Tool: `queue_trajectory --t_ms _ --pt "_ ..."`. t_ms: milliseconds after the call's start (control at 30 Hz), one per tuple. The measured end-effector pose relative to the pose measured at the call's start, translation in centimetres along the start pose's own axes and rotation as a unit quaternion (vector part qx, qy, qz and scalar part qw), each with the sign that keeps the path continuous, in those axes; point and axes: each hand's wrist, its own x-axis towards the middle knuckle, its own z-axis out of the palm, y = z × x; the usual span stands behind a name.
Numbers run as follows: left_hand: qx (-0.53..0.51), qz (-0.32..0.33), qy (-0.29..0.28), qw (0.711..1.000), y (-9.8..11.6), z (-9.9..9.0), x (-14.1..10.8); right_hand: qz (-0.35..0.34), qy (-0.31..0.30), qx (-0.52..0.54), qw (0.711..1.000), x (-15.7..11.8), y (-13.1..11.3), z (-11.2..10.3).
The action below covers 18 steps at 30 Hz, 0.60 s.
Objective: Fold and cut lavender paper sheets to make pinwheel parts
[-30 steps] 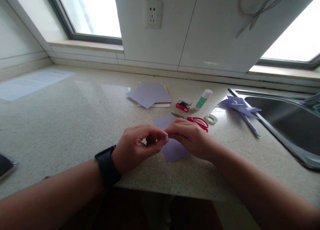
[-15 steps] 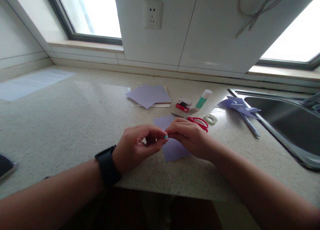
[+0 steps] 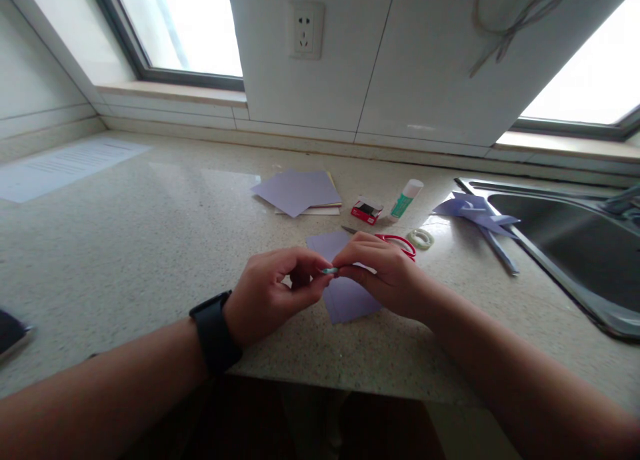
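A small teal-and-pale object (image 3: 329, 271), too small to name, sits where my two hands meet. My left hand (image 3: 280, 283), a black watch (image 3: 216, 333) on its wrist, pinches one end between thumb and forefinger. From the other side my right hand (image 3: 383, 267) closes its thumb and fingers on the object too. Under the hands lies a sheet of lilac paper (image 3: 350, 303), partly covered by them. Just beyond my right hand are red-handled scissors (image 3: 407, 243), their middle hidden by that hand.
Behind are stacked lilac papers (image 3: 305, 190), a red box (image 3: 367, 210), a glue stick (image 3: 406, 200) and a tape roll (image 3: 421, 239). A lilac paper pinwheel (image 3: 475, 213) rests by the sink (image 3: 575, 273). A printed sheet (image 3: 65, 167) lies far left, a dark object (image 3: 13, 333) nearer.
More of the small teal object shows between my fingertips, and it now appears longer. My right hand has shifted slightly, with fingers a little raised.
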Motion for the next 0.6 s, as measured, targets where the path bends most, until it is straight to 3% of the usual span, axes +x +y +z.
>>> queue_trajectory --t_ms 300,600 --pt "-0.004 -0.019 -0.003 1.000 -0.40 0.16 0.06 -0.007 0.012 -0.010 1.000 -0.20 0.05 -0.28" --pt "0.014 -0.051 0.005 0.999 -0.69 0.13 -0.11 0.029 0.042 -0.037 0.998 -0.48 -0.34 -0.81"
